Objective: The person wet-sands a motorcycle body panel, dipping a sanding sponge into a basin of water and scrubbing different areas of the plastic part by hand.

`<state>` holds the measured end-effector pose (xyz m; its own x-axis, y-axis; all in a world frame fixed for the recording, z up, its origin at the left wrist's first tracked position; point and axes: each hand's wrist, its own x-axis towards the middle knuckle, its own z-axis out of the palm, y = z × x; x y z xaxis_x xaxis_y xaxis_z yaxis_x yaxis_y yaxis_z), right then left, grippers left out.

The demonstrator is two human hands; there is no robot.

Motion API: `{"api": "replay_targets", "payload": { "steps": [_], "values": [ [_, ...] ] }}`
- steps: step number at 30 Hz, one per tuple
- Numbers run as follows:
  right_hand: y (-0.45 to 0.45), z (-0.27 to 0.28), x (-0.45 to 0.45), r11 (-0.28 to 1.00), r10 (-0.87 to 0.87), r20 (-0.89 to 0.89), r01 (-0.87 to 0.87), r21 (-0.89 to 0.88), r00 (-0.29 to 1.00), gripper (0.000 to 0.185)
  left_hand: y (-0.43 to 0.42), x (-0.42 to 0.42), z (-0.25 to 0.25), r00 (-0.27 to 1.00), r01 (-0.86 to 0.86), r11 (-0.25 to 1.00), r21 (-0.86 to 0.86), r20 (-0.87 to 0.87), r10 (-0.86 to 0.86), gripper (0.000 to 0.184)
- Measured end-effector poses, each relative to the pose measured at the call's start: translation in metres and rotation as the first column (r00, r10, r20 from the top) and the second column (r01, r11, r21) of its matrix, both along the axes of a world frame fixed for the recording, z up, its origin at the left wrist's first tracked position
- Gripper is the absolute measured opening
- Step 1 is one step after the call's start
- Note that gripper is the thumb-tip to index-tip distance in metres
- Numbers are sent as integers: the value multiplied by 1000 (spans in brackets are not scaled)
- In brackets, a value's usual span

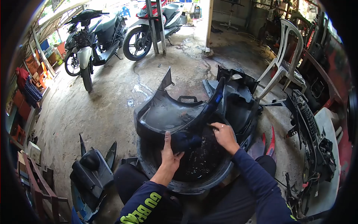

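Observation:
A large curved black plastic motorcycle body panel (169, 110) is held tilted over a round dark basin (145, 156) of dark water. My left hand (169, 158) grips the panel's near lower edge, thumb on the outside and fingers partly hidden behind it. At the panel's right side, my right hand (225, 137) is closed, its fingertips close to the wet surface. Something small and brownish shows at those fingertips, too little of it to name. The panel's inner face looks dusty grey, while its near side looks dark and wet.
More black panels (238, 100) lie behind the basin on the right, and another panel (93, 171) lies at left. A white plastic chair (285, 56) and a stripped frame part (313, 142) stand right. Motorcycles (93, 41) are parked at the back on concrete.

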<state>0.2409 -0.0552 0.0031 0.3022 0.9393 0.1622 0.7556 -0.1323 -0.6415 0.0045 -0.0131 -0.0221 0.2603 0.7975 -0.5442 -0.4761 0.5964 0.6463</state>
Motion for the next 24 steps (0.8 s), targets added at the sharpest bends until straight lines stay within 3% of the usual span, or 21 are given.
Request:
{"api": "replay_targets", "payload": {
  "steps": [1, 2, 4, 5, 8, 11, 14, 18, 24],
  "values": [
    [-2, 8, -5, 990, -36, -33, 40, 138, 999, 31, -3, 2, 1, 1000, -21, 997, -79, 14, 23, 99],
    [-3, 8, -10, 989, -37, -34, 42, 139, 999, 31, -6, 5, 2, 999, -42, 987, -158, 27, 47, 99],
    [-12, 1, -21, 920, 56, 74, -80, 383, 996, 41, -14, 9, -4, 997, 14, 994, -112, 80, -5, 100],
    [-11, -15, -26, 905, 71, 227, -158, 394, 971, 49, -16, 11, -7, 990, 63, 996, -63, 131, -54, 101],
    [-8, -21, -47, 918, 57, 419, -213, 336, 906, 48, -15, 16, -4, 992, 96, 995, -8, 83, -95, 100],
    [9, -33, -30, 943, -29, 434, -119, 310, 901, 49, -13, 16, -5, 990, 126, 992, 25, 64, -128, 98],
    [-5, -22, -47, 942, 50, 422, -183, 281, 905, 48, -13, 16, 0, 995, 82, 996, 32, 55, -83, 97],
    [8, -17, -36, 965, -18, 418, -93, 245, 908, 45, -12, 13, -2, 994, 96, 995, 31, 56, -98, 96],
    [-3, -16, -47, 952, -7, 498, -147, 270, 867, 45, -8, 10, -1, 994, 99, 994, 43, 37, -101, 96]
  ]
}}
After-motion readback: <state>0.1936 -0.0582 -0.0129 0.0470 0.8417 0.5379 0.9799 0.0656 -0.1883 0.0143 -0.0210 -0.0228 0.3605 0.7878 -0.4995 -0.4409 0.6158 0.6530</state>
